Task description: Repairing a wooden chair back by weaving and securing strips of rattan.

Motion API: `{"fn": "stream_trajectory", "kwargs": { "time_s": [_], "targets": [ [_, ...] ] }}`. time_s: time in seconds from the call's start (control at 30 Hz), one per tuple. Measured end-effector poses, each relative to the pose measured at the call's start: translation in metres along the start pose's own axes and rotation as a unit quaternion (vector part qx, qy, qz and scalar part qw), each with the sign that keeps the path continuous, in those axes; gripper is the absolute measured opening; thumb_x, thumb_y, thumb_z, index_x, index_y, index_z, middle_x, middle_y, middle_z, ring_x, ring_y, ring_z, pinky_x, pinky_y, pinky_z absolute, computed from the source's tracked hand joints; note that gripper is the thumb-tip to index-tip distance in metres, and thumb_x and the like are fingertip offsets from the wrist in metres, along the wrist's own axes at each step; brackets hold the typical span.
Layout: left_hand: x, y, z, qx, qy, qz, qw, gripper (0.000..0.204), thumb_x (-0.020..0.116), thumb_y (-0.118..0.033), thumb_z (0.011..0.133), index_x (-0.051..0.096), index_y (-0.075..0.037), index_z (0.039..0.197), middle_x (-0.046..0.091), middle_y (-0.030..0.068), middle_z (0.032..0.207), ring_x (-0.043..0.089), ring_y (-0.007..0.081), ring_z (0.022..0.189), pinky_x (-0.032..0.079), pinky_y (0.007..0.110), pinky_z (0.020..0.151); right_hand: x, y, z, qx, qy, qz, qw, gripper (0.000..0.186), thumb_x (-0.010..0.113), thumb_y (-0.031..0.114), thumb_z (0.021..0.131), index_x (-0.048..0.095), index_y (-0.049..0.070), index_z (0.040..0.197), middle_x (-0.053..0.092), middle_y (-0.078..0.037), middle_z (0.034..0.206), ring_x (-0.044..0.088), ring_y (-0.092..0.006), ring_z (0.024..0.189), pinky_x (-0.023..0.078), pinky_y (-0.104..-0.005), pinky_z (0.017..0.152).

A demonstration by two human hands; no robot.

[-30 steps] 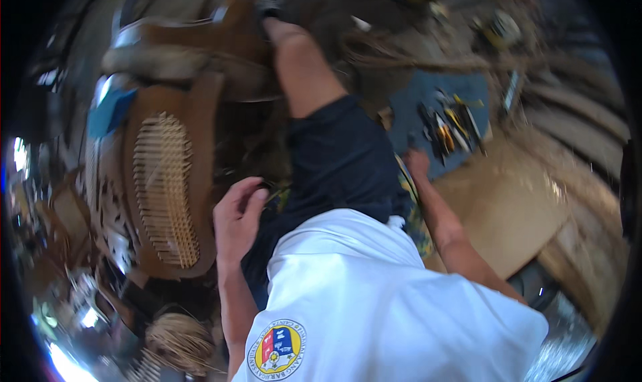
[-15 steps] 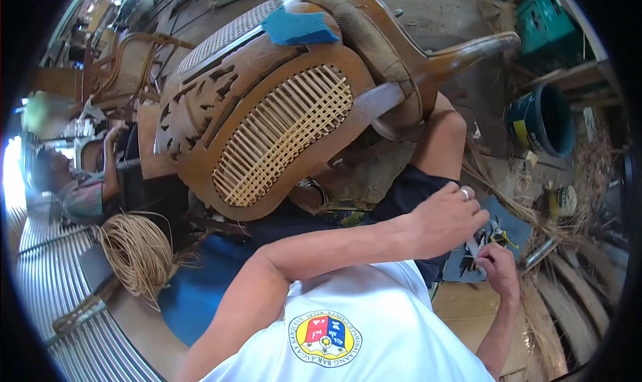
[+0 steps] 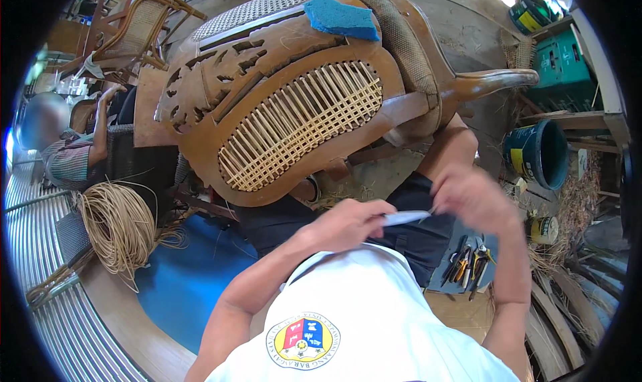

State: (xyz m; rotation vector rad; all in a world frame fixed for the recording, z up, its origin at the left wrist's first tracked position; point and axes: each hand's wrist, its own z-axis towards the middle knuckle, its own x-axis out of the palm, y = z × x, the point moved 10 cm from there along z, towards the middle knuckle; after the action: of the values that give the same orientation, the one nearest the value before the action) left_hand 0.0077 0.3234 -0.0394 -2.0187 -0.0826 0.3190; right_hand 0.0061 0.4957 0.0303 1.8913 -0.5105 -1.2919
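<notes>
Pinching a pale flat strip [image 3: 406, 217], fingers of left hand [image 3: 344, 223] and right hand [image 3: 475, 198]; blue bucket's [image 3: 540, 156] contents indiscernible.

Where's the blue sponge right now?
In the head view, the blue sponge lies at the top centre, on the upper edge of the carved wooden chair with the half-woven cane back, beside its woven seat.
</notes>
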Motion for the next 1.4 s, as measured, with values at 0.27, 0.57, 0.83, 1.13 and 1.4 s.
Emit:
{"fn": "stream_trajectory", "kwargs": {
  "time_s": [0.27,0.57,0.83,1.13,1.4],
  "targets": [
    [-0.123,0.036,-0.044,-0.062,-0.359,-0.159,0.918,0.017,0.05,-0.019,0.108,0.059,-0.005,0.108,0.06,-0.0009,0.075,0.048,0.0047,0.057,0.041,0.021,0.053,-0.207,-0.038,0.035,0.099,-0.389,-0.229,0.887,0.016,0.067,0.016,0.093,0.072,0.002,0.1,0.069,-0.013,0.095,0.068,-0.0249,0.086,0.053,-0.0358,0.08],
    [-0.222,-0.035,-0.003,-0.118,-0.397,0.301,0.859,0.033,0.042,-0.025,0.106,0.06,0.002,0.099,0.071,0.0266,0.096,0.067,0.0463,0.094,0.048,0.059,0.086,-0.066,-0.045,0.206,0.009,-0.243,0.104,0.964,0.016,0.077,0.016,0.087,0.072,0.002,0.093,0.069,-0.005,0.086,0.063,-0.0129,0.079,0.051,-0.0293,0.074],
    [-0.228,-0.043,0.025,-0.205,-0.317,0.395,0.838,0.03,0.047,-0.025,0.103,0.062,-0.001,0.114,0.071,0.0267,0.104,0.068,0.0449,0.099,0.051,0.054,0.091,-0.067,-0.035,0.238,-0.04,-0.215,0.039,0.975,0.017,0.079,0.015,0.085,0.071,0.001,0.09,0.068,-0.007,0.081,0.063,-0.0145,0.076,0.052,-0.0313,0.072],
    [-0.224,-0.058,0.05,-0.233,-0.278,0.48,0.799,0.02,0.051,-0.012,0.097,0.063,-0.004,0.111,0.074,0.019,0.106,0.072,0.0355,0.101,0.056,0.049,0.088,-0.063,-0.035,0.252,-0.029,-0.17,0.007,0.985,0.023,0.082,0.02,0.081,0.07,0.002,0.086,0.067,-0.006,0.074,0.061,-0.014,0.072,0.051,-0.032,0.07],
    [-0.216,-0.009,0.019,-0.179,-0.411,0.259,0.855,0.025,0.06,-0.029,0.1,0.069,-0.009,0.11,0.074,0.0204,0.096,0.072,0.0377,0.094,0.054,0.045,0.08,-0.063,-0.038,0.255,-0.007,-0.161,-0.02,0.987,0.023,0.083,0.021,0.08,0.07,0.003,0.087,0.068,-0.006,0.075,0.063,-0.0155,0.072,0.051,-0.032,0.071]
  ]
}}
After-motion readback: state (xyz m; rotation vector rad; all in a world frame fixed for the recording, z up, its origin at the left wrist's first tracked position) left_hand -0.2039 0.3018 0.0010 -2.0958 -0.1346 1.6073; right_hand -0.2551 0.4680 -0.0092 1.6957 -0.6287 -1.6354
